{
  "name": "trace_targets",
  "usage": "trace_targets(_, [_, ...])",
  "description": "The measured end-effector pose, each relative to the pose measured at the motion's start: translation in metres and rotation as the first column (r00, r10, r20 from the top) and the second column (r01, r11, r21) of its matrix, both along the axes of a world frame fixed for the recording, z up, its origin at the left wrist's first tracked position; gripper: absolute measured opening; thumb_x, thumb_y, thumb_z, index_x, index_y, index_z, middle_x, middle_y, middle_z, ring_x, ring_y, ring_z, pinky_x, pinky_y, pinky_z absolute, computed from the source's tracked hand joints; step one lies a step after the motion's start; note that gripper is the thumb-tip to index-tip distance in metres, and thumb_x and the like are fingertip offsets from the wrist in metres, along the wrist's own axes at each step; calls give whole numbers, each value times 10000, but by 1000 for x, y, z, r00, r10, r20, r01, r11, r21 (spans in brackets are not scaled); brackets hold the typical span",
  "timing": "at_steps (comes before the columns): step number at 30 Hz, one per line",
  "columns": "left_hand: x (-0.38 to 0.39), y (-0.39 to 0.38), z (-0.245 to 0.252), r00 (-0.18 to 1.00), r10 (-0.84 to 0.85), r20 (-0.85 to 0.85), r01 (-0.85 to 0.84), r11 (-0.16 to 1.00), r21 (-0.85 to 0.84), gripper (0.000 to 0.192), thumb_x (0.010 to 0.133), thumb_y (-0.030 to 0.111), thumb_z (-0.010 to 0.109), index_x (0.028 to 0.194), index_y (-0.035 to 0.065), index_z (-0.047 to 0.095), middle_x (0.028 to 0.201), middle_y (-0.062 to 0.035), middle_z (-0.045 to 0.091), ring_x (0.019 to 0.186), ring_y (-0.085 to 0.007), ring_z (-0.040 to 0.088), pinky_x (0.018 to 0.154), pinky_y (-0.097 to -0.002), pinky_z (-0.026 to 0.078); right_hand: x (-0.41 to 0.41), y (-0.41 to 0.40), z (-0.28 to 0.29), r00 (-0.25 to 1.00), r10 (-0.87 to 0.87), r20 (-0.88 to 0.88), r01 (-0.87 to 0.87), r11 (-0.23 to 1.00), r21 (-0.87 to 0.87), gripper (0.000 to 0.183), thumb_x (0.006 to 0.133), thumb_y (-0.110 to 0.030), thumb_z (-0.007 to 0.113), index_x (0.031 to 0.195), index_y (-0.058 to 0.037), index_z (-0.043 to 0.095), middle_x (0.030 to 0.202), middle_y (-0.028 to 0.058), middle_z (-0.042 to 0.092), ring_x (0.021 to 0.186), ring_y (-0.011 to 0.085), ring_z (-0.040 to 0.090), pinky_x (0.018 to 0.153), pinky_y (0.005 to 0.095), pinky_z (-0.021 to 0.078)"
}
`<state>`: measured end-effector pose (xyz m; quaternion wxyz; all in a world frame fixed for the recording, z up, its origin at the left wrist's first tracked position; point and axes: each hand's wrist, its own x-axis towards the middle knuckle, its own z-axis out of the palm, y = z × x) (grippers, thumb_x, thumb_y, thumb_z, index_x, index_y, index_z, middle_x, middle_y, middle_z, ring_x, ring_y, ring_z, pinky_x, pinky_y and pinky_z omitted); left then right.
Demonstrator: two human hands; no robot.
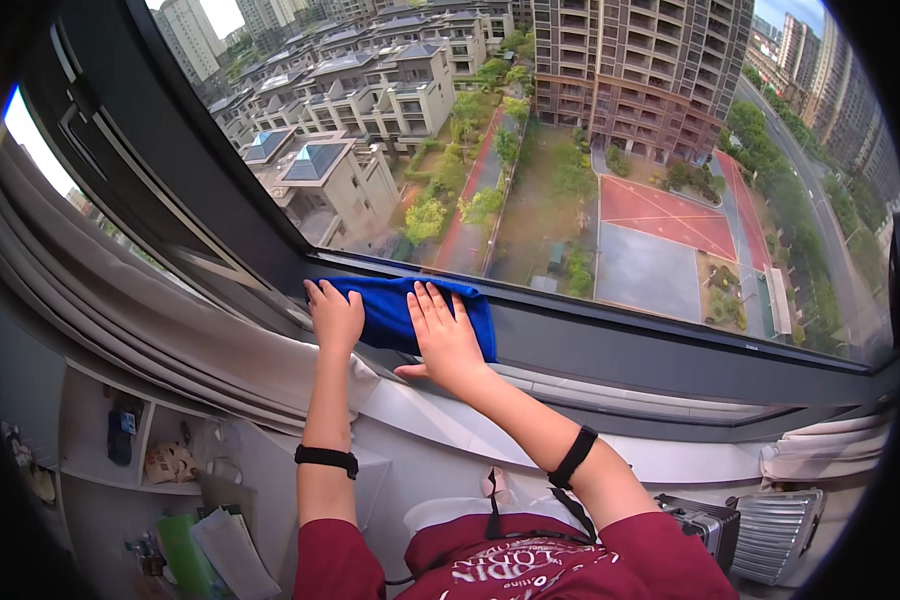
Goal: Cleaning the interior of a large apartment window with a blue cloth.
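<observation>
A blue cloth (384,309) is spread along the dark window frame (592,337), just below the glass near the frame's left corner. At the cloth's left end, my left hand (336,316) grips it with bent fingers. The fingers of my right hand (444,334) lie outstretched on the cloth's right part, pressing it to the frame. My right thumb sticks out to the left, past the cloth's lower edge. Part of the cloth is hidden under both hands.
A window sash with a handle (82,142) stands at the left, beside a gathered beige curtain (195,322). Lower left, a shelf unit (146,442) holds several items. Silver cases (772,536) stand at the lower right, below another curtain (825,450). A white ledge (450,431) runs below the window.
</observation>
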<state>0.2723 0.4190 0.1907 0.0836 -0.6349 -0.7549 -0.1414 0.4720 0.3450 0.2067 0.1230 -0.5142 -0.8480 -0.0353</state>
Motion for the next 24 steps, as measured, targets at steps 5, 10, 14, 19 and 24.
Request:
trace_targets(5, [79, -17, 8, 998, 26, 57, -30, 997, 70, 727, 884, 382, 461, 1318, -178, 295, 1409, -346, 262, 1342, -455, 219, 1107, -486, 177, 44, -24, 2, 994, -55, -93, 64, 993, 97, 1014, 704, -673, 572, 1382, 39, 321, 1467, 148, 303, 1367, 244, 274, 1094, 465, 225])
trace_targets(10, [141, -35, 4, 998, 36, 52, -40, 995, 95, 732, 876, 364, 438, 1335, -178, 262, 1414, -347, 250, 1350, -445, 202, 1116, -477, 148, 103, -52, 0, 984, -118, -136, 133, 985, 109, 964, 695, -619, 623, 1377, 6, 353, 1457, 117, 330, 1349, 224, 306, 1078, 468, 259])
trace_targets(14, [204, -61, 4, 999, -5, 42, 3, 998, 57, 762, 879, 359, 435, 1336, -206, 205, 1424, -365, 202, 1364, -439, 168, 1120, -474, 128, 158, -79, 1, 972, -185, -142, 200, 974, 103, 946, 670, -557, 683, 1376, -17, 361, 1446, 103, 354, 1334, 222, 333, 1067, 476, 275])
trace_targets(19, [279, -99, 7, 996, -69, 62, 65, 996, 68, 791, 880, 370, 438, 1335, -220, 173, 1420, -387, 174, 1369, -449, 147, 1121, -473, 113, 225, -120, 3, 954, -293, -55, 297, 953, 62, 959, 683, -512, 700, 1420, -46, 301, 1476, 77, 304, 1350, 209, 298, 1087, 467, 244])
trace_targets(24, [360, -141, 10, 991, -131, 37, 129, 990, 55, 778, 884, 369, 437, 1336, -214, 189, 1419, -390, 171, 1369, -444, 151, 1121, -468, 110, 298, -163, 4, 928, -370, -52, 372, 927, 44, 981, 671, -475, 728, 1432, -57, 271, 1479, 95, 289, 1358, 239, 283, 1094, 481, 221])
